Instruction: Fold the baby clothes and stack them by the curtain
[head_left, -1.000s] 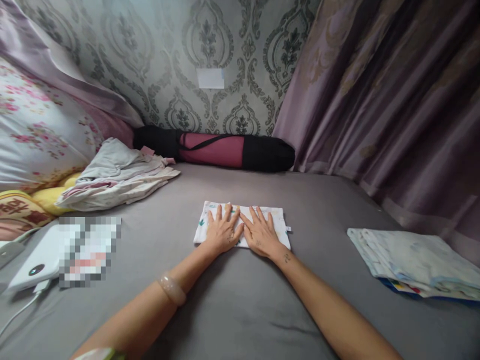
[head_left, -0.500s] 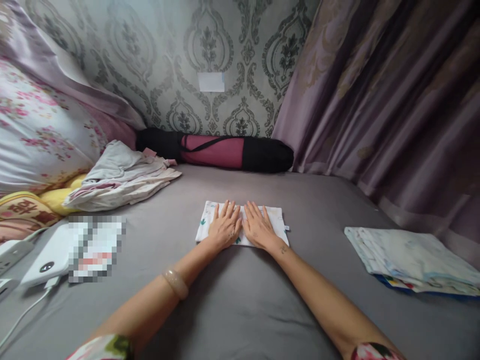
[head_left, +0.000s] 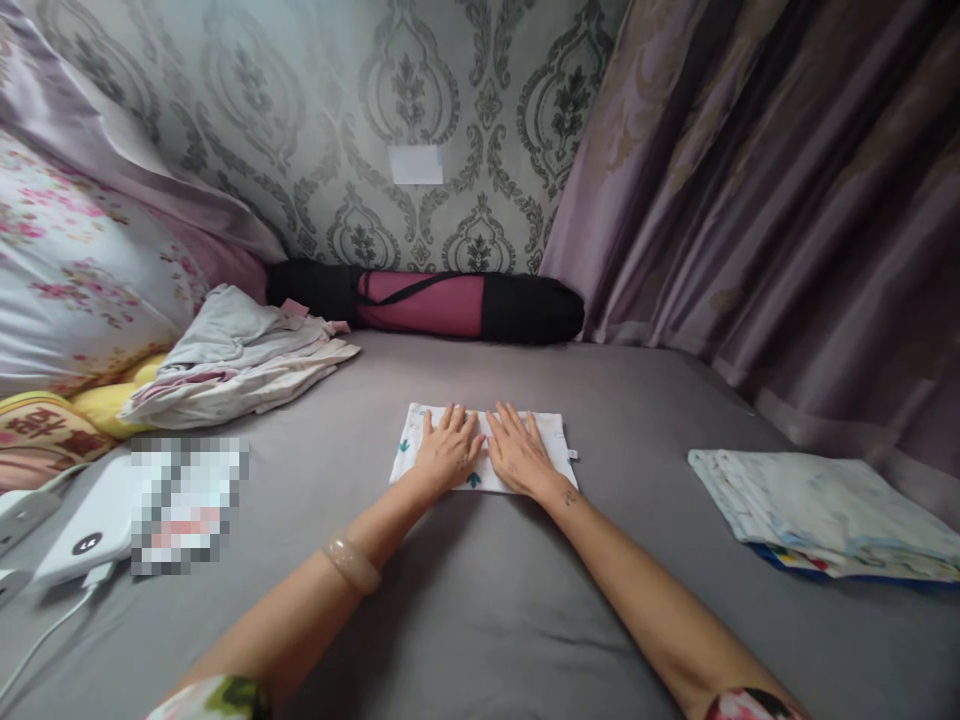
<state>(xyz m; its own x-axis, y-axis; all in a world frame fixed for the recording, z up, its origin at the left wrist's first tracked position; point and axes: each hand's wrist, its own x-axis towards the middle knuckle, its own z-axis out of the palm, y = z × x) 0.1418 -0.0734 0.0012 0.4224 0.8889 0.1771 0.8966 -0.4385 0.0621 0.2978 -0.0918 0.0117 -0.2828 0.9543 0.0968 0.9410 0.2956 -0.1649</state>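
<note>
A folded white cloth with green leaf prints lies flat on the grey bed sheet, a small tag sticking out at its right edge. My left hand rests palm down on its left half, fingers spread. On the right half lies my right hand, also flat with the fingers stretched out. The two thumbs nearly meet at the middle of the cloth. Both palms hide much of the cloth's surface. A pale bangle circles my left forearm.
To the right is a stack of folded pale cloths. A crumpled pile of clothes and a floral pillow are at the left, near a white power bank with a cable. A black and maroon bag lies along the wall.
Both hands stay flat on the cloth, with barely any shift of the fingers. The view has moved very slightly.
</note>
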